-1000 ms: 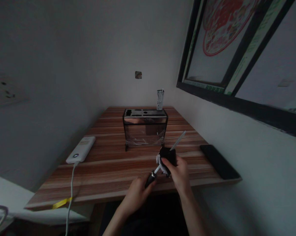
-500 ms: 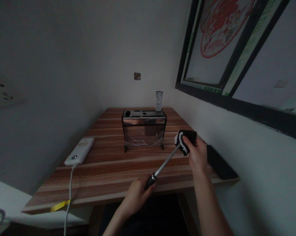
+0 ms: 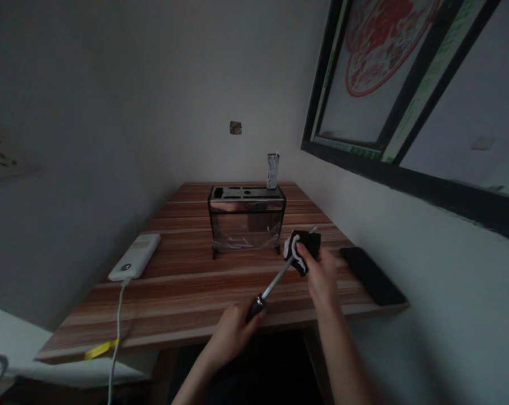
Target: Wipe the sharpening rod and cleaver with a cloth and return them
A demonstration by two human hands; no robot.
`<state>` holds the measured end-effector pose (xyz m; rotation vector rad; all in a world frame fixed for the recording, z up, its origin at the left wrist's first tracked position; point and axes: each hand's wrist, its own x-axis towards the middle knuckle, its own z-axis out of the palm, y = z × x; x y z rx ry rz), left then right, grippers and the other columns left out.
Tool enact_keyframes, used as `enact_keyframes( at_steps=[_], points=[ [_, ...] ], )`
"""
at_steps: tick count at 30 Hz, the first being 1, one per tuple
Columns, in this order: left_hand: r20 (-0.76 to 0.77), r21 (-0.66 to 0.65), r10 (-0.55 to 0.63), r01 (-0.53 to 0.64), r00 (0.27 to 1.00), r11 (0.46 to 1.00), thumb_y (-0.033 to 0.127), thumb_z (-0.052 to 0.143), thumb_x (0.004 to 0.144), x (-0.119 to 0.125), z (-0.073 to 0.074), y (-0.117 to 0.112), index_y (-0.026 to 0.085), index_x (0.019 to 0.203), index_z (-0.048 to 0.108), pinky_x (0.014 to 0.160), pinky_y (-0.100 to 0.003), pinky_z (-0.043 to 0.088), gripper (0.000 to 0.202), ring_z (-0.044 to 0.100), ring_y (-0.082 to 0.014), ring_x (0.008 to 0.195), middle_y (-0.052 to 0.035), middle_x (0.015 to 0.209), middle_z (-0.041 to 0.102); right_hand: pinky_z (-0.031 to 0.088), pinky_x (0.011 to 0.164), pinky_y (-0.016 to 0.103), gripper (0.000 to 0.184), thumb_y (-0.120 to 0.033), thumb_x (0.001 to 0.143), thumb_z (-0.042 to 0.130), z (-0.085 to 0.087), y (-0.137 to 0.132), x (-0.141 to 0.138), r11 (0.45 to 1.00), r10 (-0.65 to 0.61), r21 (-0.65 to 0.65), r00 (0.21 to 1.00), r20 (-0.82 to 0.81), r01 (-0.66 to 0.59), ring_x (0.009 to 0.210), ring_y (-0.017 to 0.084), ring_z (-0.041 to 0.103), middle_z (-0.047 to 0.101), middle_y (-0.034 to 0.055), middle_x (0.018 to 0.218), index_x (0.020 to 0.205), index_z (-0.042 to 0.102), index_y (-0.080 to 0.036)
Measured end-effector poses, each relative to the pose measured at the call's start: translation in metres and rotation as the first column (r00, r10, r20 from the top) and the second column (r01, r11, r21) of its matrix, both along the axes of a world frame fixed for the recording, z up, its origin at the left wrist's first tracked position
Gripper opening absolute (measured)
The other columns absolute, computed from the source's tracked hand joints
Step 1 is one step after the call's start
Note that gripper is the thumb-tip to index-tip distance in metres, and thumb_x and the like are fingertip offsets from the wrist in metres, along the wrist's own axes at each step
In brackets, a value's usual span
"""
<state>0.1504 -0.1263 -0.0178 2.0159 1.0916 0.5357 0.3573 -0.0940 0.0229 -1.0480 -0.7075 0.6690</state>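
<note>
**Handled rod [image 3: 276, 280] and black cloth [image 3: 312, 241]: one of each, both in hand, work part-way**

Item 1, left hand [image 3: 236, 334]: your grip is closed round the black handle [image 3: 255, 308], near the front edge of the table [image 3: 182, 289]. The rod runs from it toward 1 o'clock, above the tabletop.

Item 2, right hand [image 3: 325, 277]: your grip is pinched, thumb uppermost, on the cloth, which has a white border. The cloth lies over the far part of the rod; the tip shows beyond it. Whether it wraps fully round, you cannot tell.

Condition of work, by judgement: mid-course. Done: handle secured, cloth brought onto the rod. Left: cloth not yet off, rod not yet laid down. How much of its length is finished does not show; the near stretch by the handle is bare of cloth.

Item 3, at your 12 o'clock: slotted holder [image 3: 230, 229], see-through front, loose film about its lower part. An upright silvery piece [image 3: 272, 170] rises at its right end; how it is seated is unclear.

Item 4, at 10 o'clock: white power bank [image 3: 135, 256], lying flat, cable [image 3: 118, 333] running off the front edge past yellow tape [image 3: 101, 349].

Item 5, at 2 o'clock: dark phone-like slab [image 3: 373, 275], flat near the right edge.
</note>
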Motion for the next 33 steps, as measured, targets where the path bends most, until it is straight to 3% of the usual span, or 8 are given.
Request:
enact_keyframes(
  at_steps=[6, 11, 14, 20, 26, 30, 33],
  points=[
    [0.013, 0.014, 0.024, -0.024, 1.000, 1.000, 0.035, 0.042, 0.089, 0.000, -0.001, 0.001, 0.013, 0.088, 0.060, 0.062, -0.022, 0.039, 0.028, 0.058, -0.0167, 0.068, -0.0035, 0.074, 0.063, 0.050, 0.056, 0.025, 0.032, -0.038, 0.062, 0.076, -0.017, -0.018, -0.033, 0.989, 0.122, -0.097, 0.986, 0.114, -0.111, 0.064, 0.017, 0.064, 0.071, 0.0046, 0.075, 0.084, 0.069, -0.015],
    [0.109, -0.028, 0.035, -0.032, 0.993, 0.999, 0.031, 0.042, 0.087, 0.000, -0.002, 0.001, 0.013, 0.096, 0.060, 0.059, -0.021, 0.041, 0.027, 0.058, -0.0173, 0.066, -0.0030, 0.068, 0.063, 0.053, 0.066, 0.030, 0.035, -0.036, 0.065, 0.074, -0.026, -0.037, -0.064, 0.962, 0.240, -0.184, 0.947, 0.212, -0.203, 0.075, 0.022, 0.067, 0.073, 0.0073, 0.082, 0.091, 0.069, -0.015],
    [0.139, -0.067, 0.066, -0.057, 0.988, 0.996, 0.027, 0.044, 0.084, 0.000, -0.003, 0.001, 0.013, 0.097, 0.061, 0.058, -0.022, 0.042, 0.025, 0.059, -0.0186, 0.066, -0.0019, 0.062, 0.062, 0.054, 0.067, 0.031, 0.034, -0.036, 0.065, 0.073, -0.026, -0.045, -0.076, 0.956, 0.247, -0.213, 0.943, 0.221, -0.200, 0.074, 0.023, 0.068, 0.073, 0.0082, 0.082, 0.091, 0.069, -0.014],
    [0.132, -0.069, 0.067, -0.058, 0.989, 0.996, 0.027, 0.046, 0.083, 0.000, -0.002, 0.001, 0.014, 0.095, 0.061, 0.061, -0.023, 0.044, 0.024, 0.062, -0.0200, 0.068, -0.0023, 0.062, 0.064, 0.055, 0.070, 0.032, 0.034, -0.034, 0.063, 0.074, -0.025, -0.046, -0.074, 0.957, 0.258, -0.181, 0.948, 0.187, -0.224, 0.078, 0.024, 0.069, 0.073, 0.0080, 0.084, 0.091, 0.068, -0.015],
    [0.086, -0.024, 0.053, -0.051, 0.995, 0.998, 0.023, 0.045, 0.082, 0.000, -0.006, 0.001, 0.014, 0.093, 0.062, 0.067, -0.024, 0.045, 0.023, 0.063, -0.0209, 0.078, -0.0059, 0.078, 0.069, 0.056, 0.067, 0.032, 0.036, -0.035, 0.062, 0.075, -0.026, -0.047, -0.073, 0.955, 0.242, -0.218, 0.956, 0.168, -0.203, 0.077, 0.024, 0.069, 0.073, 0.0087, 0.083, 0.091, 0.067, -0.015],
    [0.098, 0.013, 0.030, -0.032, 0.995, 0.999, 0.023, 0.044, 0.084, -0.001, -0.010, 0.002, 0.014, 0.102, 0.061, 0.075, -0.025, 0.044, 0.026, 0.063, -0.0206, 0.083, -0.0069, 0.092, 0.070, 0.056, 0.068, 0.032, 0.036, -0.035, 0.063, 0.074, -0.024, -0.048, -0.071, 0.949, 0.263, -0.218, 0.953, 0.150, -0.228, 0.077, 0.024, 0.069, 0.073, 0.0085, 0.084, 0.092, 0.066, -0.015],
    [0.094, 0.019, 0.028, -0.030, 0.995, 0.999, 0.025, 0.045, 0.086, -0.001, -0.010, 0.002, 0.015, 0.098, 0.062, 0.074, -0.024, 0.043, 0.024, 0.063, -0.0203, 0.082, -0.0060, 0.090, 0.070, 0.055, 0.069, 0.032, 0.035, -0.036, 0.064, 0.074, -0.022, -0.048, -0.067, 0.950, 0.260, -0.216, 0.956, 0.137, -0.227, 0.078, 0.024, 0.069, 0.073, 0.0084, 0.086, 0.091, 0.067, -0.015]
  ],
)
